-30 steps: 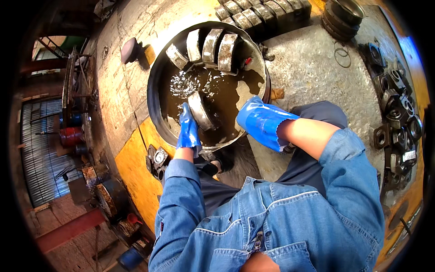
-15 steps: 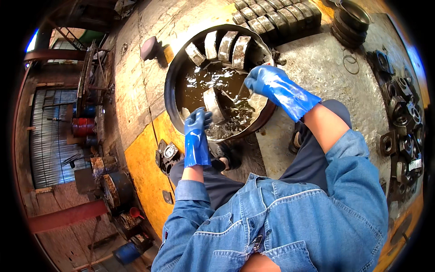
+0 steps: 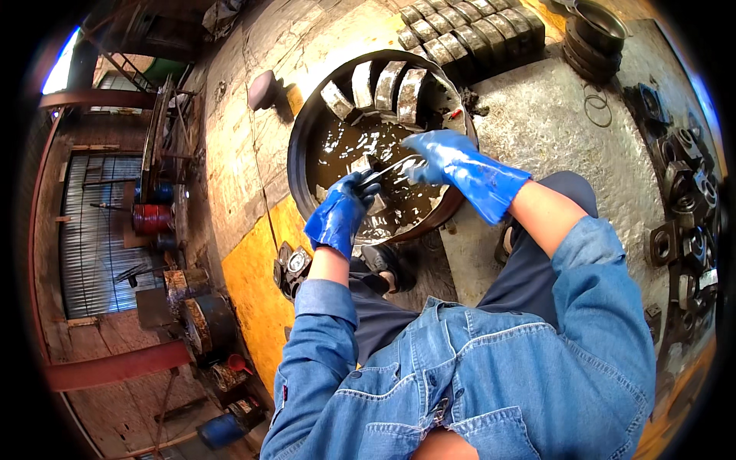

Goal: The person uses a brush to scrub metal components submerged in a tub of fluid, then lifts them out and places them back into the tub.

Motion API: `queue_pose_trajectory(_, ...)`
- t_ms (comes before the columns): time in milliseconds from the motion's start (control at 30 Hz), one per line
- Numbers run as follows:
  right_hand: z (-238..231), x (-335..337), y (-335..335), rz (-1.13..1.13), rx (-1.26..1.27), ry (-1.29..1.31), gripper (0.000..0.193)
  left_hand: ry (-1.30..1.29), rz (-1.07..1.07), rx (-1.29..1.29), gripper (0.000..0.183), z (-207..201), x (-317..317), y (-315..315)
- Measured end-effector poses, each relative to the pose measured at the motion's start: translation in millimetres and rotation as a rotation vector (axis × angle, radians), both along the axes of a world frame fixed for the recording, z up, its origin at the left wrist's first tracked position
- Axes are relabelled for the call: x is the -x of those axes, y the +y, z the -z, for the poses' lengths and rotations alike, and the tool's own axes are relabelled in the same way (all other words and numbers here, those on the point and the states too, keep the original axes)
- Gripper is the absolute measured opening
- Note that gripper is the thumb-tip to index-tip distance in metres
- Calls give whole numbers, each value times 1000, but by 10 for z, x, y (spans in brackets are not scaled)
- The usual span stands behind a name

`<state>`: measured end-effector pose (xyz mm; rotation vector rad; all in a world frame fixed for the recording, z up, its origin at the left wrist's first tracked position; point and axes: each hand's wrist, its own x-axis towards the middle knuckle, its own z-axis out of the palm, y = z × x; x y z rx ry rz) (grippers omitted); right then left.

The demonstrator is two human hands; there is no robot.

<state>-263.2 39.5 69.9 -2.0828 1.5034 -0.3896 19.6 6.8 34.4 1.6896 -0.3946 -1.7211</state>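
Note:
A round dark-rimmed tub point(image 3: 297, 165) of murky brown liquid stands in front of me. My right hand point(image 3: 448, 162), in a blue rubber glove, is closed over the tub on a thin metal rod point(image 3: 397, 166). The rod slants down leftward to my left hand point(image 3: 341, 211), also gloved in blue, whose curled fingers meet its other end above the near left rim. Just behind those fingers, a curved metal block point(image 3: 363, 164) sits in the liquid, partly covered by my hand. Several curved metal blocks point(image 3: 389, 83) lean side by side along the tub's far wall.
Beyond the tub, rows of similar blocks point(image 3: 475, 38) lie beside a stack of dark round pans point(image 3: 592, 46). A rounded dark object point(image 3: 263, 90) is left of the tub. Metal parts lie near my left knee point(image 3: 294, 264) and along the right point(image 3: 685, 199).
My left hand has risen and closed at the rod's end. My right hand has shifted slightly down, turning the rod across between both hands. The block in the liquid is now more hidden.

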Motion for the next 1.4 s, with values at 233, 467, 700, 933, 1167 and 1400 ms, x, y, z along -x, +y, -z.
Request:
queue_pose_trajectory(233,19,-302,-150,-189,-36,150,23,38,95,22,35,-197,191,-87)
queue_pose_trajectory(467,578,-265,-863,-64,-557,429,27,-1176,581,300,77,-295,532,174)
queue_pose_trajectory(700,292,-716,-441,-403,-356,451,36,-1286,665,180,60,260,284,258)
queue_pose_trajectory(933,999,-1138,-702,-232,-510,509,48,-1311,672,119,58,95,73,119)
queue_pose_trajectory(1167,759,-1451,-566,-161,-543,563,33,-1174,660,70,70,515,-768,179)
queue_pose_trajectory(1400,886,-1443,-419,-199,-530,577,37,-1270,502,120,74,897,-927,125)
